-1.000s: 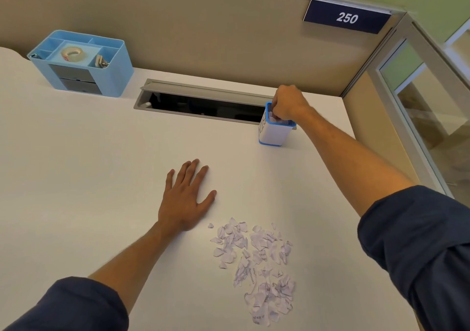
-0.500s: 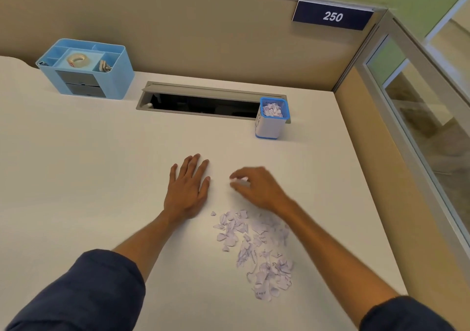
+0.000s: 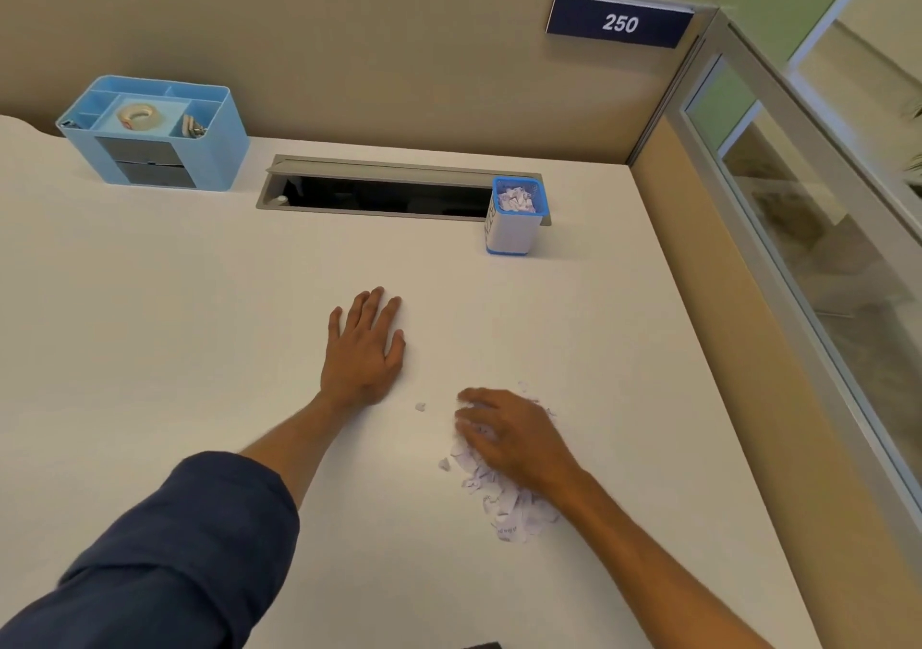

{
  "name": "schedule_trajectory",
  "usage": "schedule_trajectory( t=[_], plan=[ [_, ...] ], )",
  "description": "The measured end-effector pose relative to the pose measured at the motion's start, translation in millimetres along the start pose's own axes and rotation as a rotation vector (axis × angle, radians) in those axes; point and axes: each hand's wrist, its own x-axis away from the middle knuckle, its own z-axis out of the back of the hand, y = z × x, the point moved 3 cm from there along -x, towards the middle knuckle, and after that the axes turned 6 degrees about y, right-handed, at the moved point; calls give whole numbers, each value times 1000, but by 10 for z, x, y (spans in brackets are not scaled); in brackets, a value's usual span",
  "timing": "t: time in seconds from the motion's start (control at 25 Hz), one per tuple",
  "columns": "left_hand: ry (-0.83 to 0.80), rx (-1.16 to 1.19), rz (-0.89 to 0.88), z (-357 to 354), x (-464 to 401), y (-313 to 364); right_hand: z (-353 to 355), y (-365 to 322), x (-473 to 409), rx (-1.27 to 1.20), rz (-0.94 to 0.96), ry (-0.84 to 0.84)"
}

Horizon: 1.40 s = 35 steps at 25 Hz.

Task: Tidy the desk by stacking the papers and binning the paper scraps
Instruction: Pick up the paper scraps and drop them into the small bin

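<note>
Fingers (image 3: 474, 416) of the right hand (image 3: 519, 441) curl over the paper scraps (image 3: 509, 503); left hand (image 3: 364, 349) lies flat.

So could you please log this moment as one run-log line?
left hand: flat on desk | right hand: over scrap pile, grip unclear | bin: holds scraps

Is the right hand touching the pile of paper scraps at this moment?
Touching. The head view shows the right hand lying on top of the pile of paper scraps, its fingers curled down into the scraps with no desk visible between them.
</note>
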Motion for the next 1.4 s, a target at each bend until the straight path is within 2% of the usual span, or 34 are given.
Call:
schedule_trajectory(
  t=[0.08, 0.2, 0.36, 0.52, 0.72, 0.8, 0.88, 0.92, 1.0, 1.08, 1.16, 1.28, 1.4],
  plan=[
    [-6, -6, 4, -8, -4, 0, 156, 190, 43, -29, -180, 103],
    [-4, -5, 3, -8, 3, 0, 176, 293, 55, -87, -343, 46],
    [-2, 10, -1, 1, 5, 4, 34, 34, 129, -3, -225, -54],
    [1, 8, -7, 2, 2, 1, -94, -202, -2, 68, -127, -23],
    [-3, 18, -5, -8, 3, -12, -359, -426, -66, 152, 78, -312],
    [-7, 14, -4, -15, 0, -12, -324, -395, 20, 150, 161, -242],
    [-9, 10, -5, -17, -2, -5, -205, -297, 123, 139, 238, -52],
    [-7, 10, -6, -17, -1, -4, -123, -233, 170, 121, 220, 32],
    [0, 13, -9, -13, 0, -3, 74, -78, 215, 97, 38, 105],
    [6, 19, -10, -7, 4, -3, 219, 124, 243, 82, -216, 36],
    [10, 24, -11, -1, 2, 1, 277, 199, 261, 33, -338, -85],
    [9, 27, -10, -4, -4, 5, 203, 49, 287, 83, -245, -194],
    [12, 19, -15, -11, 1, -3, 59, -95, 309, 203, -36, -185]
  ],
)
